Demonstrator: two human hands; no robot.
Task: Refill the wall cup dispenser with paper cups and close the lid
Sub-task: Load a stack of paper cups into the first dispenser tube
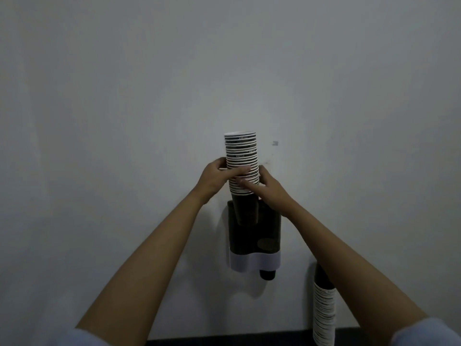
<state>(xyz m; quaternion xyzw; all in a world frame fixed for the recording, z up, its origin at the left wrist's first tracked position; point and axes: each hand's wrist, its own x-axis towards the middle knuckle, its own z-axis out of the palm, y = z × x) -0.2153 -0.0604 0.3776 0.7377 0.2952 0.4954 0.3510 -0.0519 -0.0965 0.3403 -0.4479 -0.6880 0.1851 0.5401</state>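
The refill is partway: both the left hand (216,176) and right hand (270,190) have fingers clamped on a tall stack of dark, white-rimmed paper cups (241,164), its bottom just entering the dark wall-mounted dispenser (254,233), whose lid is not visible and, I judge, remains to be closed.

Black-and-white striped cup stack (241,163), dark dispenser (254,233) with white base

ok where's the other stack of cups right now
In the head view the second cup stack stands low on the right, against the wall beside the right forearm, below and right of the wall dispenser.
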